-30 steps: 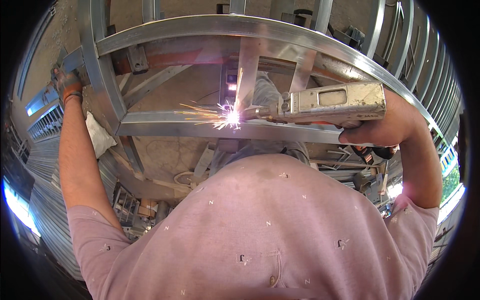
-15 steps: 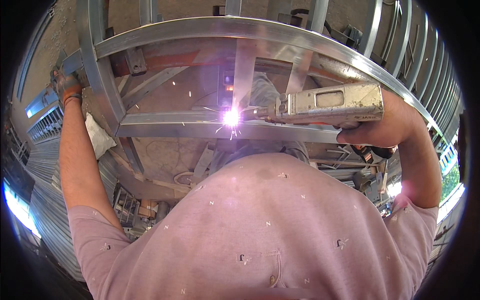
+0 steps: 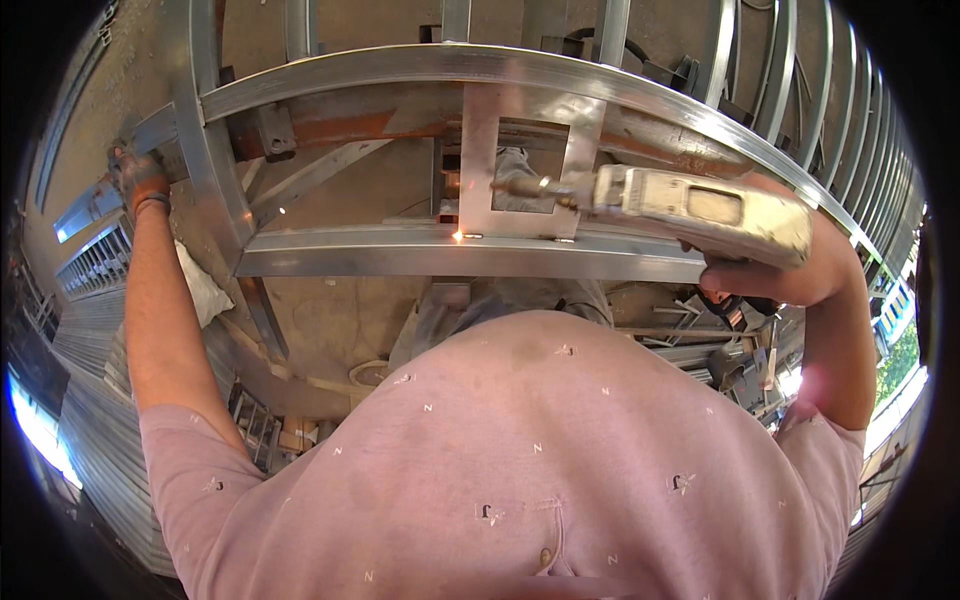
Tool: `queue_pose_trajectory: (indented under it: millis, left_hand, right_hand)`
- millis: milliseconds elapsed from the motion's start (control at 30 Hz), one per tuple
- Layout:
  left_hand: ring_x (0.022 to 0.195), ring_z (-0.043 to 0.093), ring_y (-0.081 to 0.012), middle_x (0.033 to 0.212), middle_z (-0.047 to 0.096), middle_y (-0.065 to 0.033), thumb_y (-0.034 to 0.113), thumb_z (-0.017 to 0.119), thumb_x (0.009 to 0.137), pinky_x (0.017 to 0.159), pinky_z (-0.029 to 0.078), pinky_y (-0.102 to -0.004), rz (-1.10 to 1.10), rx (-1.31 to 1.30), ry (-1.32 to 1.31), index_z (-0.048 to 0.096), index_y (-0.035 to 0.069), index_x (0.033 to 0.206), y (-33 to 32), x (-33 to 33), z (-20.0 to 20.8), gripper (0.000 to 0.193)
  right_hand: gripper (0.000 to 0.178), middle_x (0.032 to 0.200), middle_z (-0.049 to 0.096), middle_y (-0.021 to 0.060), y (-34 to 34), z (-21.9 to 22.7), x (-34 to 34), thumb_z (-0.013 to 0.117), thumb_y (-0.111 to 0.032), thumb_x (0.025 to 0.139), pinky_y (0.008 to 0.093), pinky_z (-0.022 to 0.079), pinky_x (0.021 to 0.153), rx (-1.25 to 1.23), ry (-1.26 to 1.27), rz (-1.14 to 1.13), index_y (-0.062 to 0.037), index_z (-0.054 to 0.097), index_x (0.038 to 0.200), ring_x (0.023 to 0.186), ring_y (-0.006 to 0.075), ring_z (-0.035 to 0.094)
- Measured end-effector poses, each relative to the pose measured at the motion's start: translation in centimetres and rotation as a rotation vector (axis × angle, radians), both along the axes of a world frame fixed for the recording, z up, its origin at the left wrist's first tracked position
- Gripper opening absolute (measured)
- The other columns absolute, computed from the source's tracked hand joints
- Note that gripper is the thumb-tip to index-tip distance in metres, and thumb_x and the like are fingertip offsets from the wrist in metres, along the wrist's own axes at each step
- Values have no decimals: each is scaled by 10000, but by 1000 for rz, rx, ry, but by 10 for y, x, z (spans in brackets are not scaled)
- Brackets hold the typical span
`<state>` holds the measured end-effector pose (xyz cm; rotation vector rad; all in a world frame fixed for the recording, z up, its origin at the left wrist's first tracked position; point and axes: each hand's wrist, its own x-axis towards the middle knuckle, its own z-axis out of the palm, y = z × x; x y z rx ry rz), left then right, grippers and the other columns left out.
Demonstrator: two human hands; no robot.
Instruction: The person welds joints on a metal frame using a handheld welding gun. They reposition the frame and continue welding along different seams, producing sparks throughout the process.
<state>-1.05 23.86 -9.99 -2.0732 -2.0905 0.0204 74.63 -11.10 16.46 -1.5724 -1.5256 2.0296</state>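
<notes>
My right hand (image 3: 775, 278) is wrapped round the grip of a scuffed, pale handheld welding gun (image 3: 660, 203). The gun's nozzle points left and hangs over the cut-out of a flat metal plate (image 3: 480, 150). This plate, with a rectangular opening, lies against a square steel tube (image 3: 350, 255). A small glowing spot (image 3: 459, 236) marks the plate's lower left corner, where it meets the tube; short weld marks show along that edge. At far left my left hand (image 3: 142, 180), in a grey and orange glove, is closed round a metal bar (image 3: 155, 128) beside an upright tube (image 3: 200, 150).
A long tube (image 3: 400, 68) of the frame crosses beyond the plate. Several parallel bars (image 3: 820, 90) run along the far right. Beneath lies a rusty red beam (image 3: 340, 128). A white sack (image 3: 203, 285) and stacked corrugated sheets (image 3: 90, 360) are at left.
The bright arc and sparks have gone, leaving a small glow. My right hand has drawn the welding gun right, its nozzle off the joint. My left hand stays on the bar.
</notes>
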Motion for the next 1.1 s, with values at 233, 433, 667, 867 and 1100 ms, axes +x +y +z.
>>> queue_pose_trajectory:
  millis: [233, 433, 667, 867, 1100]
  left_hand:
    - [1372, 550, -465, 1493, 561, -291, 592, 296, 1052, 1156, 413, -515, 161, -70, 12, 369, 163, 1643, 9, 17, -2, 734]
    - [1311, 596, -484, 1550, 506, -279, 465, 432, 1047, 1120, 447, -537, 118, -36, -3, 392, 132, 1621, 12, 35, 0, 665]
    - [1342, 590, -440, 1599, 449, -269, 403, 455, 1030, 1130, 459, -513, -46, -112, 301, 502, 133, 1553, 54, -3, -40, 590]
    - [1443, 495, -443, 1582, 473, -279, 677, 303, 1042, 1202, 374, -513, 2, -128, 129, 330, 115, 1655, 69, -9, -48, 832]
    - [1483, 446, -433, 1611, 441, -265, 696, 304, 1036, 1219, 354, -518, 72, -3, -95, 341, 122, 1652, 29, 38, -8, 842]
  right_hand:
    - [307, 816, 671, 159, -55, 29, -65, 800, -162, 753, 390, 498, 647, 214, -456, -4, -45, 639, 987, 707, 370, 663]
    - [400, 830, 673, 138, -92, 0, -129, 780, -217, 760, 493, 511, 649, 575, -758, -84, -88, 636, 1110, 773, 390, 676]
    - [414, 846, 684, 98, -103, -28, -156, 764, -223, 801, 488, 506, 650, 727, -908, -157, -114, 625, 1175, 769, 361, 679]
    - [419, 864, 698, 116, -99, -36, -162, 769, -249, 806, 497, 513, 667, 739, -934, -159, -112, 613, 1169, 804, 374, 692]
    - [375, 861, 700, 125, -99, -37, -165, 771, -272, 812, 501, 517, 674, 731, -974, -159, -109, 602, 1104, 807, 380, 695]
